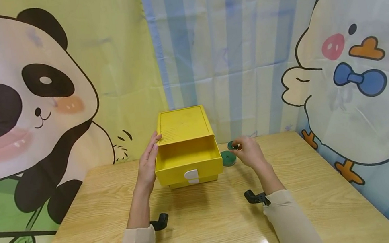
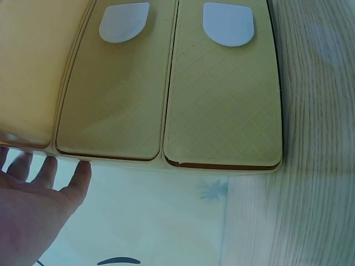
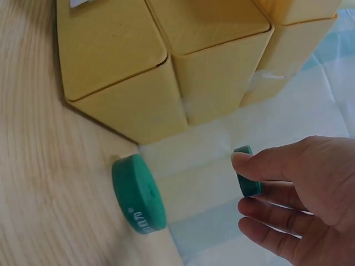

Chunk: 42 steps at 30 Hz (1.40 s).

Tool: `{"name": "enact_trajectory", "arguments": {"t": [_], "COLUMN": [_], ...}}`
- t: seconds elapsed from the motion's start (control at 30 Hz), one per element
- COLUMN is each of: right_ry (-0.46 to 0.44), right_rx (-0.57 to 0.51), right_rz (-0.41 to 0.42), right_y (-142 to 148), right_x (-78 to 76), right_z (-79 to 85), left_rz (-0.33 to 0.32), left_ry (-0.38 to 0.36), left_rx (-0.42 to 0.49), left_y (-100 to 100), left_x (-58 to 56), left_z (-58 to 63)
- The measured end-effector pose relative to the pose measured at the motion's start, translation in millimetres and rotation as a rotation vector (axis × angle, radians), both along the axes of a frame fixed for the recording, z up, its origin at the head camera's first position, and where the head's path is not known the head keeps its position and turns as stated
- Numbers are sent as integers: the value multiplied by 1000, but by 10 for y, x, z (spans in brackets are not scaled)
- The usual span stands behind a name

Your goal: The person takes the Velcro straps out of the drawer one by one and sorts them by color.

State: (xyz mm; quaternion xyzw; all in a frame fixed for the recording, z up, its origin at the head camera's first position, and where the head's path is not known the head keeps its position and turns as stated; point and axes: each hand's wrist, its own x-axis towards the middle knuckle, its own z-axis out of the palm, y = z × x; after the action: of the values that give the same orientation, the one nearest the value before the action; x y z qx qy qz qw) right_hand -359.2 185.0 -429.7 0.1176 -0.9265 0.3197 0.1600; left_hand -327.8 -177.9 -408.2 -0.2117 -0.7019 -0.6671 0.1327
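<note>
A yellow drawer box (image 1: 184,123) stands on the table with its top drawer (image 1: 189,173) pulled out; white tab handles (image 2: 228,23) mark the fronts. Along the box's left side lies my left hand (image 1: 147,166), fingers fairly straight, fingertips right at the side wall in the left wrist view. To the right of the box, my right hand (image 1: 250,153) pinches a small green disc (image 3: 248,173) between thumb and fingers, held up off the table. Below it a larger green disc (image 3: 138,194) with white lettering rests on the table close to the box's right side.
The wooden table (image 1: 199,222) meets a cloth backdrop (image 1: 246,70) printed with a panda and a white bird, right behind the box. A black wrist mount (image 1: 160,222) sits at the left sleeve, another black mount (image 1: 255,197) at the right.
</note>
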Motion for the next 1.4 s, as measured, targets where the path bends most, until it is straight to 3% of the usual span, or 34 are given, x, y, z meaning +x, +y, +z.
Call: {"name": "enact_trajectory", "arguments": {"t": [0.5, 0.87, 1.17, 1.4], "right_ry": [-87, -228, -214, -225], "right_rx": [17, -29, 75, 90], "right_rz": [-28, -148, -197, -182], "right_y": [68, 205, 257, 251], "right_x": [-85, -97, -162, -191], "right_z": [-193, -360, -489, -568], "left_rz": [-2, -1, -7, -3], "left_ry": [3, 3, -1, -4], "left_rx": [3, 3, 2, 2], "left_y": [-1, -4, -3, -1], "left_x": [2, -3, 7, 0], "left_z": [-8, -14, -11, -5]}}
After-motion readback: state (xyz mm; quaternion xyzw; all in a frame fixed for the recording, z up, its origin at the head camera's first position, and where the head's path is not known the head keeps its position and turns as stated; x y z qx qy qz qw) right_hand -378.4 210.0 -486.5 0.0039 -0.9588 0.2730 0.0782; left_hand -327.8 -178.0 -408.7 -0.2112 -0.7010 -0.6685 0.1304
